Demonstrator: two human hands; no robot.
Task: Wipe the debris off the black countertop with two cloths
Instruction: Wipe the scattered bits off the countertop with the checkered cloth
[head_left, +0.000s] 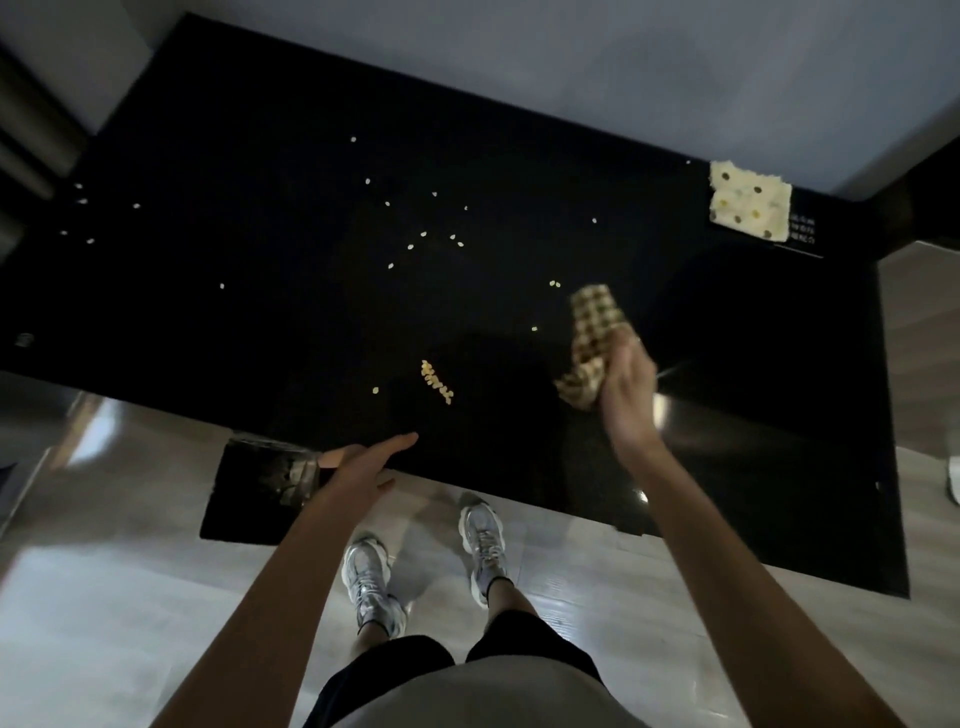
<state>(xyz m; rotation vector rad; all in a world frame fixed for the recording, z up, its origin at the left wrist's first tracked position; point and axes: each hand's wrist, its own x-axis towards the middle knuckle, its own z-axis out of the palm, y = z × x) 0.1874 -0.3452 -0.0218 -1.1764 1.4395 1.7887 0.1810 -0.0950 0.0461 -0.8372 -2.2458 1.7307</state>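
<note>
Black countertop (208, 156) filled the upper and middle frame, its long axis running from left to lower right. There were 2 cloths and 2 hands in view.

Cloth 1, the checkered cloth (592, 332), was right of center on the counter. Its long axis ran near vertical in the frame, with the free end pointing toward the top and tilted slightly left. The right hand (626, 395) gripped its lower end, fingers curled round the bunched fabric. The hand was motion-blurred, so finger detail was unclear.

Cloth 2, the dotted cloth (750, 207), lay flat at the upper right corner of the counter, roughly square with 1 crease across it. It was well apart from both hands and nothing held it. Small white print on the counter sat just to its right.

The left hand (358, 465) was at the near counter edge, lower center. Its fingers were straight and close together, pointing toward the upper right, and it held nothing. Cannot tell whether it touched the surface.

There was 1 debris pile (436, 382), a short line of yellow grains at lower center between the 2 hands. Its long axis ran diagonally from upper left to lower right. About 20 loose grains (423, 234) were scattered over the center and left of the counter; the exact count was unclear.

1 black box-like object (249, 488) sat below the near edge at lower left, just beside the left hand. 2 silver sneakers (371, 577) stood on the pale floor (104, 597), toes pointing toward the counter.
</note>
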